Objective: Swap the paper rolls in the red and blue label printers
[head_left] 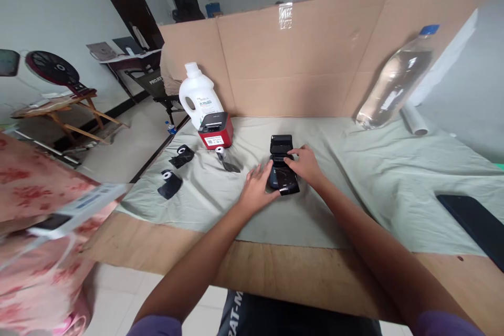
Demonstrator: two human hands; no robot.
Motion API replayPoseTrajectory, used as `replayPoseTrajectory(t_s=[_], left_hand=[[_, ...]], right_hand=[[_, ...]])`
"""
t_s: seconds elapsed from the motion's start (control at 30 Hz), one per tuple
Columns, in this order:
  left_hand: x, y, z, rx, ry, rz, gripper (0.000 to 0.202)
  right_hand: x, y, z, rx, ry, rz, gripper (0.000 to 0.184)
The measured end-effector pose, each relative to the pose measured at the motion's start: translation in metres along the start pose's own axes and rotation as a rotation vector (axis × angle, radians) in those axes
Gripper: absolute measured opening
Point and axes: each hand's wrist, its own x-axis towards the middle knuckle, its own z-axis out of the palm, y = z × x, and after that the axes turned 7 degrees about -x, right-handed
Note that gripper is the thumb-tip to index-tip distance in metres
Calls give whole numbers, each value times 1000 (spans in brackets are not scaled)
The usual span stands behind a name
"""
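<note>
A small dark handheld machine (281, 143) lies on the cloth with its lid raised at the far end. It looks like a portable printer or card terminal. A glossy black strip (288, 181) runs out of its compartment over the near part of its body. My left hand (255, 187) braces the machine's left side, with the fingers along the edge and the thumb at its near end. From the right, my right hand (306, 165) has its bent fingers at the compartment, where the strip comes out. What lies under those fingertips is hidden.
Left of the machine lie several small rolls with black strips, including one roll (170, 185) near the table's left edge. Behind them stand a red-and-black box (216, 130) and a white jug (200, 95). A water bottle (397, 81), white tube (415, 119) and phone (472, 223) are to the right.
</note>
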Motion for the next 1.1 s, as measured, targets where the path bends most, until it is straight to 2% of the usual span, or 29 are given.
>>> replayPoseTrajectory(t_s=[0.17, 0.27, 0.37, 0.47, 0.57, 0.67, 0.73, 0.8, 0.9, 1.0, 1.1], left_hand=[[-1, 2, -6, 64, 0, 143, 67], [-2, 3, -8, 76, 1, 245, 47], [-3, 4, -10, 71, 20, 284, 40], [-6, 4, -14, 86, 22, 286, 40], [-9, 3, -19, 97, -16, 357, 40], [-11, 3, -22, 124, -36, 455, 39], [-12, 3, -22, 163, -1, 521, 38], [-12, 2, -22, 195, 51, 593, 36], [-12, 1, -21, 208, 83, 668, 34], [-12, -1, -21, 203, 81, 666, 34], [-12, -3, -21, 185, 71, 647, 33]], right_hand=[[4, 4, 5, 62, -49, 24, 36], [8, 2, 7, 115, -2, 35, 33], [15, 0, 8, 230, 102, 34, 23], [21, 1, 6, 410, 131, 21, 24], [19, 6, -4, 528, 67, -53, 27], [12, 13, -20, 494, -67, -234, 26], [7, 17, -31, 450, -193, -353, 25], [5, 19, -38, 418, -274, -379, 22], [7, 16, -37, 485, -281, -200, 21], [10, 10, -28, 634, -347, 20, 32], [13, 7, -20, 643, -412, 120, 41]])
